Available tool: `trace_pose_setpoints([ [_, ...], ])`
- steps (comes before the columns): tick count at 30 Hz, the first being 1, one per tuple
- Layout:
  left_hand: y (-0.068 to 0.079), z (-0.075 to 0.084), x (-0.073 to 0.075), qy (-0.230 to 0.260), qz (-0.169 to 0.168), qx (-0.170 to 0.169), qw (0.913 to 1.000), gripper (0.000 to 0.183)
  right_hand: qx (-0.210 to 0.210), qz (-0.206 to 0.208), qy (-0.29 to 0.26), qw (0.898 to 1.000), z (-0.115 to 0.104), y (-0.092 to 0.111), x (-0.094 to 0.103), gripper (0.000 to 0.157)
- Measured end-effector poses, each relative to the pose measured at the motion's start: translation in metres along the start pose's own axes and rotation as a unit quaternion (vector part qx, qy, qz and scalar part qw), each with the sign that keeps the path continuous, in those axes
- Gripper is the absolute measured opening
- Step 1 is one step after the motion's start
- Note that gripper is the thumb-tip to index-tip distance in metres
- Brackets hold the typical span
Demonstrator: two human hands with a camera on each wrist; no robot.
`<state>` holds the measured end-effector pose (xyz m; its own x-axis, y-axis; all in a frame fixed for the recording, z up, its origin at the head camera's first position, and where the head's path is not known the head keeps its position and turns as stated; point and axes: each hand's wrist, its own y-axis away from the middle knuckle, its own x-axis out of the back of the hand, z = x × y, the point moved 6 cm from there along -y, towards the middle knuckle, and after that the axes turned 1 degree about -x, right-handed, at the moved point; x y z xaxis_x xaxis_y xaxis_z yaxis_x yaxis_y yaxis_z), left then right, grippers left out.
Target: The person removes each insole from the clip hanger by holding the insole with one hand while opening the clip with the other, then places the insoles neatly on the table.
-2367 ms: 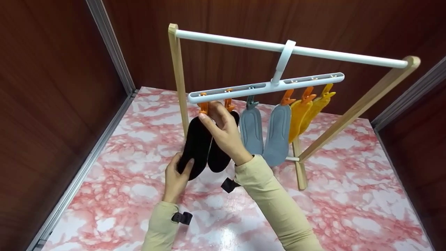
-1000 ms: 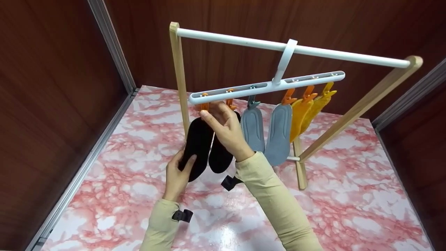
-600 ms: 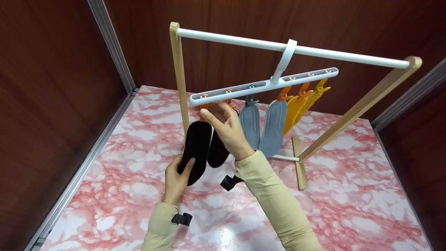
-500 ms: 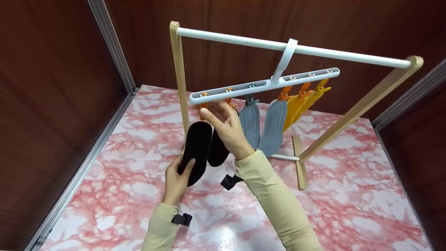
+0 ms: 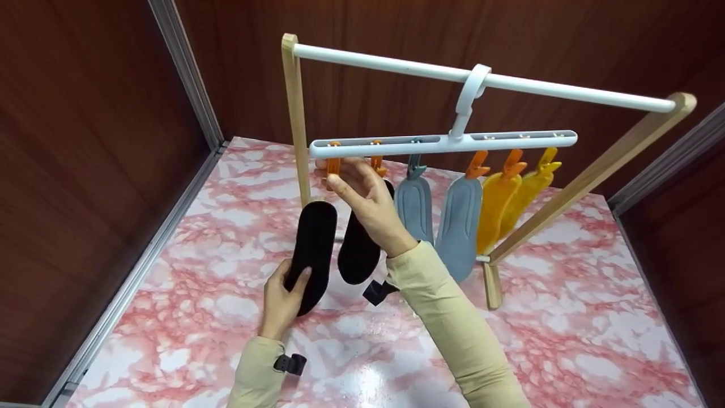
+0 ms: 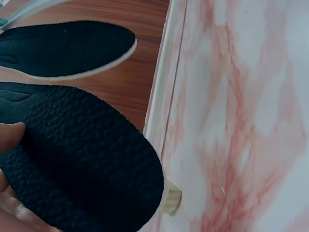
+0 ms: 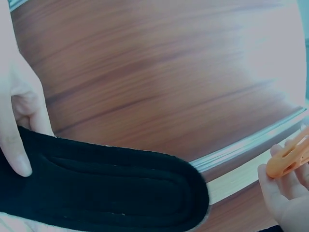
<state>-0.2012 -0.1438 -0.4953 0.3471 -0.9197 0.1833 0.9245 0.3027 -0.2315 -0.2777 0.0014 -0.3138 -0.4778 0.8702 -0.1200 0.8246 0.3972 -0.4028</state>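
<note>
My left hand (image 5: pixel 283 300) grips a black insole (image 5: pixel 310 249) near its lower end, thumb across its face. In the right wrist view, the insole's rounded upper end stands apart from the orange clip (image 7: pixel 288 162). My right hand (image 5: pixel 374 207) pinches that clip (image 5: pixel 334 166) at the left end of the white hanger (image 5: pixel 391 148). A second black insole (image 5: pixel 357 260) hangs from another orange clip (image 5: pixel 378 163), partly behind my right hand. In the left wrist view, the held insole (image 6: pixel 91 154) shows a textured surface, with the other black insole (image 6: pixel 72 48) beyond it.
Two grey insoles (image 5: pixel 459 232) and two yellow ones (image 5: pixel 495 204) hang further right on clips. A rack with a white rod (image 5: pixel 391 62) and wooden legs (image 5: pixel 589 181) carries the hanger. Brown panels (image 5: pixel 102 141) enclose the pink marbled floor (image 5: pixel 187 294).
The black insole in my left hand has come away from the orange clip, moving down and left. The hanger, tilted and turned before, has swung back more level; my right hand stays at the clip.
</note>
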Motion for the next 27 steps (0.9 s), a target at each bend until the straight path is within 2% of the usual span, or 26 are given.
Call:
trace_pose_setpoints([
  [6, 0.002, -0.013, 0.003, -0.039, -0.002, 0.031, 0.9988, 0.023, 0.001, 0.0, -0.005, 1.0, -0.001, 0.0, 0.001, 0.034],
  [13, 0.007, -0.03, 0.001, -0.101, -0.036, 0.086, 0.9904, 0.026, 0.012, 0.0, -0.018, 1.0, -0.003, -0.002, 0.0, 0.032],
  [27, 0.013, -0.043, -0.008, -0.14, -0.081, 0.077, 0.9839, 0.02, 0.038, 0.014, 0.002, 0.999, -0.005, 0.0, -0.002, 0.027],
])
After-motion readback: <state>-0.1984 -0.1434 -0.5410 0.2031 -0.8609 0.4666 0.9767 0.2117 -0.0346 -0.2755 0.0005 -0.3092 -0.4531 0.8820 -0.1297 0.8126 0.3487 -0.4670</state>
